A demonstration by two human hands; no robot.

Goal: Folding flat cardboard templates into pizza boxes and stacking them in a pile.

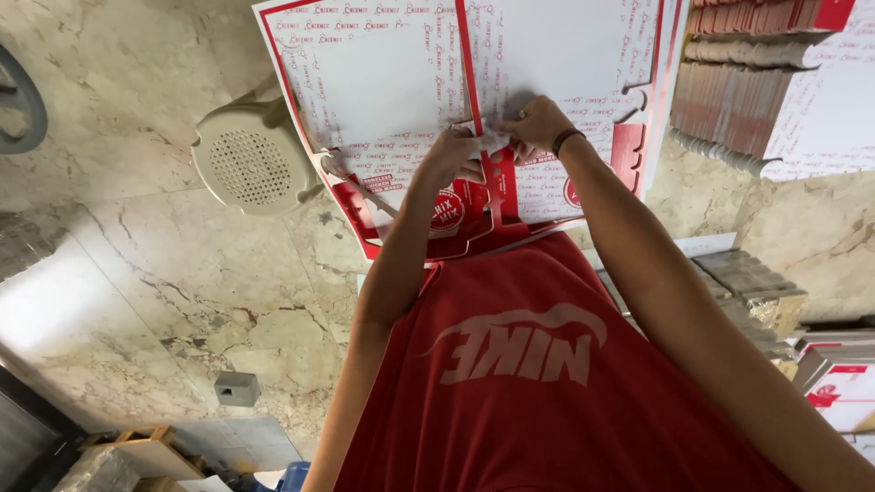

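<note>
— On the marble floor, what did the hands have?
— A flat red-and-white printed carton sheet. Left hand was pinched on a small fold at its centre seam; right hand gripped the same spot, fingertips touching the left.
— Grip certain?
— Fingers looked closed on the card, though partly hidden.
— Around it?
— Cream plastic stool just left, stacked folded cartons right, red shirt below.
</note>
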